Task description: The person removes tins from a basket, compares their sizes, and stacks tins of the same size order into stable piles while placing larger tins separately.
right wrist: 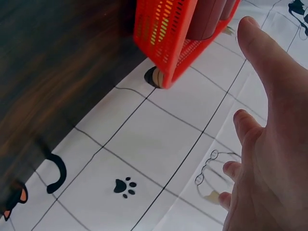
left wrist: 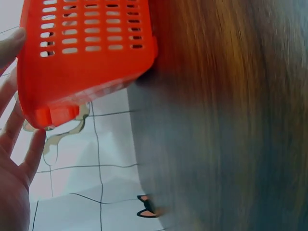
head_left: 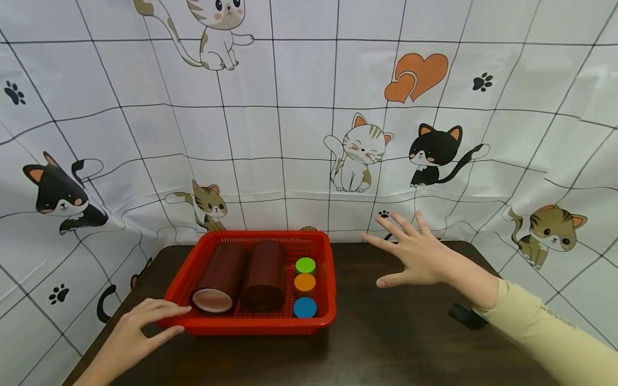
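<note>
A red plastic basket (head_left: 260, 325) with slotted walls sits on the dark wooden table. Inside it two dark brown cylinders (head_left: 264, 271) lie side by side, the left one showing a pale round end. Along the right side stands a row of three small round pieces, with green (head_left: 305, 265), orange (head_left: 304, 283) and blue (head_left: 305, 307) tops. My left hand (head_left: 137, 332) is at the basket's front left corner, thumb and fingers apart, fingertips right at the rim. To the right of the basket, my right hand (head_left: 415, 254) hovers over the table with its fingers spread, holding nothing.
The dark wooden table (head_left: 386, 343) extends to the right of the basket. Behind and on both sides hangs a white sheet (head_left: 304, 134) with a grid, cartoon cats, hearts and paw prints. A black object (head_left: 465, 316) shows beside the right sleeve cuff.
</note>
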`<state>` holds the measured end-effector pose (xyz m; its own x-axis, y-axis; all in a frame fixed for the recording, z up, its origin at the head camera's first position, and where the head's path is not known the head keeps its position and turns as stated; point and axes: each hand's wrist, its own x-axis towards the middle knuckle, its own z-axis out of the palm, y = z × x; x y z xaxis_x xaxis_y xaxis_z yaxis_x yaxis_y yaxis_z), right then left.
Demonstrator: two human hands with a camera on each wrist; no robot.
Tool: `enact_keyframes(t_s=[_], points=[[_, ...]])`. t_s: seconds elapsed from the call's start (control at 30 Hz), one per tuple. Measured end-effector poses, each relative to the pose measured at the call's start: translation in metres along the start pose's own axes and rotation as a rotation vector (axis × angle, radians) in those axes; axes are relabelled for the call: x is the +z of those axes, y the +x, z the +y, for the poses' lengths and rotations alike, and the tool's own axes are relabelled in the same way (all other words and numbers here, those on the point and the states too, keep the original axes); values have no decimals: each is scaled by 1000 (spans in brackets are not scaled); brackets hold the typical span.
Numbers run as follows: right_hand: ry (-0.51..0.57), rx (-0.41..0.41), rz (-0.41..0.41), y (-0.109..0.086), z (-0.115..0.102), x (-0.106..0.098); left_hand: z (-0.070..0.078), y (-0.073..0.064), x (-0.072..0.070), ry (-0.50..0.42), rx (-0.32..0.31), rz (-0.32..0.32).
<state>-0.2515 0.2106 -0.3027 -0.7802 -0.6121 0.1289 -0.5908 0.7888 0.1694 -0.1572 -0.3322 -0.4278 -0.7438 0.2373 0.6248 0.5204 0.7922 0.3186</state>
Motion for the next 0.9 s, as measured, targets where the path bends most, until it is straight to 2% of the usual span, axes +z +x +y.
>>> enact_keyframes(t_s=[0.1, 0.33, 0.43, 0.53, 0.73, 0.9], points=[[-1, -17, -16, 8, -4, 0, 3, -5, 0, -31, -17, 14], [-17, -53, -16, 28, -14, -4, 4, -8, -1, -35, 38, 28], [-12, -66, -13, 38, -18, -7, 5, -9, 0, -35, 35, 30], [-4, -70, -31, 49, -21, -9, 6, -10, 2, -40, -10, 26], [31, -69, -87, 72, -29, -14, 7, -12, 5, -15, -168, -1], [58, -84, -114, 88, -36, -14, 8, -11, 6, 9, -197, -19]])
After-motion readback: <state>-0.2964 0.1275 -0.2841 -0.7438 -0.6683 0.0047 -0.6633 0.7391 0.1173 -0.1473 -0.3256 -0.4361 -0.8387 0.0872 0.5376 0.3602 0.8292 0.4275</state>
